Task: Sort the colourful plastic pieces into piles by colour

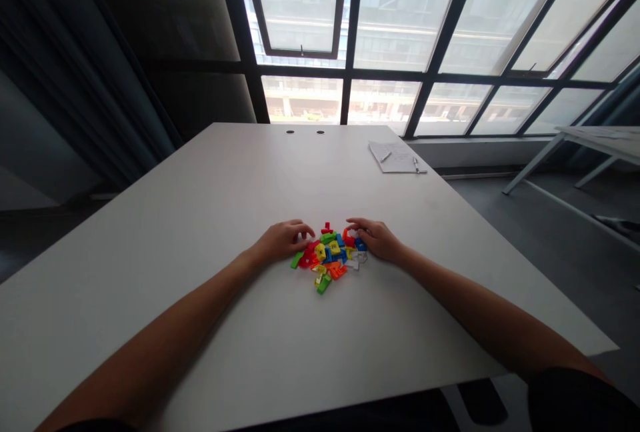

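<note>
A small heap of colourful plastic blocks (334,247) lies on the white table in front of me. Red, yellow, blue, green, orange and whitish pieces are jumbled together. At the heap's left side rests my left hand (286,240), fingers loosely bent and apart, the tips close to the red pieces. My right hand (376,239) lies on the opposite side with its index finger stretched over the far edge of the heap. Its other fingers are beside a blue block (361,245). I see no piece gripped in either hand. A green block (324,284) lies at the near edge.
The white table (210,192) reaches toward large windows. Sheets of paper (397,159) with pens on them lie at its far right. Two dark round cable holes sit near the far edge. Another table (600,142) stands at the right, and a dark curtain hangs at the left.
</note>
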A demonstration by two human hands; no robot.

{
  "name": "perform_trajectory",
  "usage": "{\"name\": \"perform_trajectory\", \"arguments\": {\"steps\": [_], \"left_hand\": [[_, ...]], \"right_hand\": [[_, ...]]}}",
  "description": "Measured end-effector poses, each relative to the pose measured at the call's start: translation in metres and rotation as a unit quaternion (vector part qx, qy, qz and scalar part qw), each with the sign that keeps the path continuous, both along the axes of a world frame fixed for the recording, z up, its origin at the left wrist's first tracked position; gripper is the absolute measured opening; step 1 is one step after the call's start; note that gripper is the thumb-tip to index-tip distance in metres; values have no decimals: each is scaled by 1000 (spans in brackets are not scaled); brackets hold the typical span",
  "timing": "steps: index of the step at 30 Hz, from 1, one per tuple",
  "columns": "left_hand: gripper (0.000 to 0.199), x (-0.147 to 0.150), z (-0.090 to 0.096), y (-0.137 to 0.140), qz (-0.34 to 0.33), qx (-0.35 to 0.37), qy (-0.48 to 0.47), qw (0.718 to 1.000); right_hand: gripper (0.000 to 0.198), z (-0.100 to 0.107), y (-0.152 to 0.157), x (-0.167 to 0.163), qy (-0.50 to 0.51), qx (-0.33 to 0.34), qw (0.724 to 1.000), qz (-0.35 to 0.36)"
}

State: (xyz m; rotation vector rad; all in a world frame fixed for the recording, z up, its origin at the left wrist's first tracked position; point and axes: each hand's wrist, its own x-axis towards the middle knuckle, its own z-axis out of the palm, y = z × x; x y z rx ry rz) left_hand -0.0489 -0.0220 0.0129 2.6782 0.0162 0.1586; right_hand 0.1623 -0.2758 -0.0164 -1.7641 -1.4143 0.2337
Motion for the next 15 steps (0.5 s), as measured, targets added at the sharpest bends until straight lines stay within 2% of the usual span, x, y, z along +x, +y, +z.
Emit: {"name": "perform_trajectory", "arguments": {"steps": [6,9,15], "left_hand": [[31,-1,1,-4,34,12,2,999],[39,1,4,-7,48,18,1,999],[41,13,5,-14,6,68,-13,998]], "right_hand": [[42,1,-2,-4,16,17,999,23],[41,1,-2,-4,19,25,999,30],[38,-2,1,-2,14,47,999,-3]]}}
